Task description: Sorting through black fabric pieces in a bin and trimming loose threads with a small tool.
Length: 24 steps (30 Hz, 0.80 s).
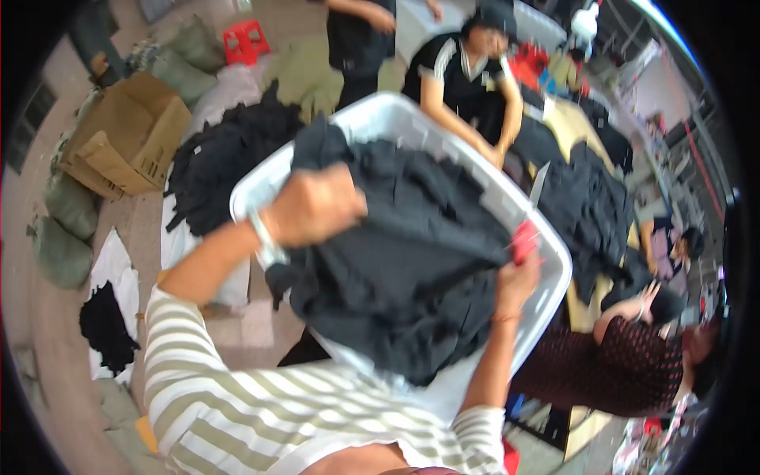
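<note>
A white plastic basket stands in front of me, heaped with black fabric pieces. Over the heap, a black cloth piece is stretched between my two hands. My left hand is closed on its left end, blurred by motion. At the basket's right side, my right hand grips the other end. A small red item shows at the fingers of that hand; its kind is too blurred to tell.
Piles of black cloth lie beyond the basket to the left and on a table at the right. An open cardboard box and a red stool stand far left. A seated person works opposite; another person is close right.
</note>
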Tool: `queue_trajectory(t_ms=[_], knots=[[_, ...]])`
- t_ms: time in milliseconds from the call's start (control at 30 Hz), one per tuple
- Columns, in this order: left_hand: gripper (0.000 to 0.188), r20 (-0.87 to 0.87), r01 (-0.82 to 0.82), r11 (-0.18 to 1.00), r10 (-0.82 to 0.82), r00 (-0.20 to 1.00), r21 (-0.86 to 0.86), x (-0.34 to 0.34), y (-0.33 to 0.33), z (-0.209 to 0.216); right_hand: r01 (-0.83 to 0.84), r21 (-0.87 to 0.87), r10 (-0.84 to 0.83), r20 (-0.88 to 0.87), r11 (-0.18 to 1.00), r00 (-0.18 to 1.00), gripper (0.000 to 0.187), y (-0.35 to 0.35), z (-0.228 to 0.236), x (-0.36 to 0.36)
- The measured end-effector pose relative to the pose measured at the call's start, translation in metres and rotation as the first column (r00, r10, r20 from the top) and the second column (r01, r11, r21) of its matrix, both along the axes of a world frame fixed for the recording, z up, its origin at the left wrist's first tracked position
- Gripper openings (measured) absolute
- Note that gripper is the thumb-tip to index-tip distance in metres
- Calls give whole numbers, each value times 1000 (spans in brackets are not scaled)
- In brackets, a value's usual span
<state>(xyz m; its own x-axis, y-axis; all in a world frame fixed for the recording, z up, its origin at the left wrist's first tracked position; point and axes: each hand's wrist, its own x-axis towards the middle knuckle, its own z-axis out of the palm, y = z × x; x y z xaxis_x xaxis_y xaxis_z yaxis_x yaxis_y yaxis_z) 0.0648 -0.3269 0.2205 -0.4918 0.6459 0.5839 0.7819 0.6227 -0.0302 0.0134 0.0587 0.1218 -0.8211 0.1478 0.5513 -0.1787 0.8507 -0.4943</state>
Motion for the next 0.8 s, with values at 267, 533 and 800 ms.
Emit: queue_trajectory(t_ms=[267, 533, 800], knots=[[30, 293, -421, 907, 399, 869, 14, -78, -70, -123, -144, 196, 88, 266, 970, 960, 33, 22, 46, 97], [41, 934, -895, 277, -179, 309, 349, 17, 10, -271, -406, 65, 216, 765, 912, 607, 33, -21, -99, 177], [72, 655, -973, -176, -755, 37, -149, 55, 59, -321, -312, 235, 78, 672, 921, 737, 21, -23, -82, 188]])
